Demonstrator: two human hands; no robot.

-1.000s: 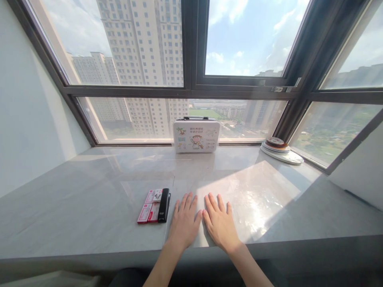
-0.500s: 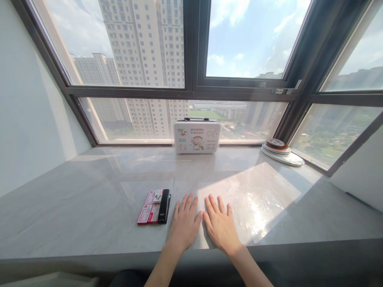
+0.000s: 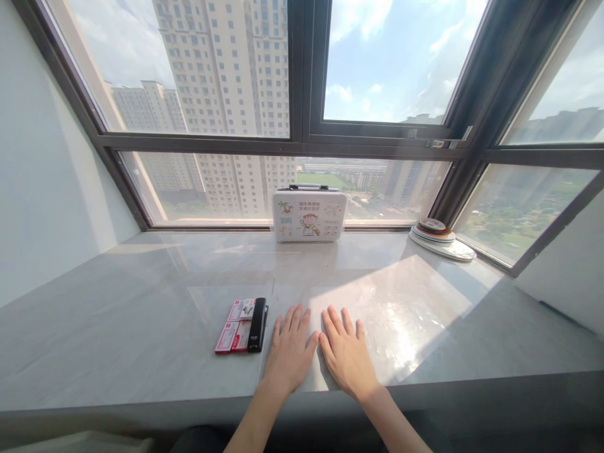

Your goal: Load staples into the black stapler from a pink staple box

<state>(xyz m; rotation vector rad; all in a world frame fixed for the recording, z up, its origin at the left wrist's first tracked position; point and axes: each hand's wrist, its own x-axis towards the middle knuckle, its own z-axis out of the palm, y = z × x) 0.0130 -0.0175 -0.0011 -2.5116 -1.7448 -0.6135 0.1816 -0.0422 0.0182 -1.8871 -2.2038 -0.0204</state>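
Note:
My left hand (image 3: 289, 353) and my right hand (image 3: 346, 355) lie flat, palms down, side by side on the grey marble sill (image 3: 141, 327), thumbs almost touching. Both hands are open and hold nothing. Just left of my left hand lies a black stapler (image 3: 257, 324), with a few small red and white boxes (image 3: 234, 326) against its left side. Neither hand touches them.
A white tin case with a cartoon print and a black handle (image 3: 309, 215) stands upright against the window at the back. A stack of round plates or coasters (image 3: 440, 238) sits at the back right. Dark window frames enclose the sill; a white wall is on the left.

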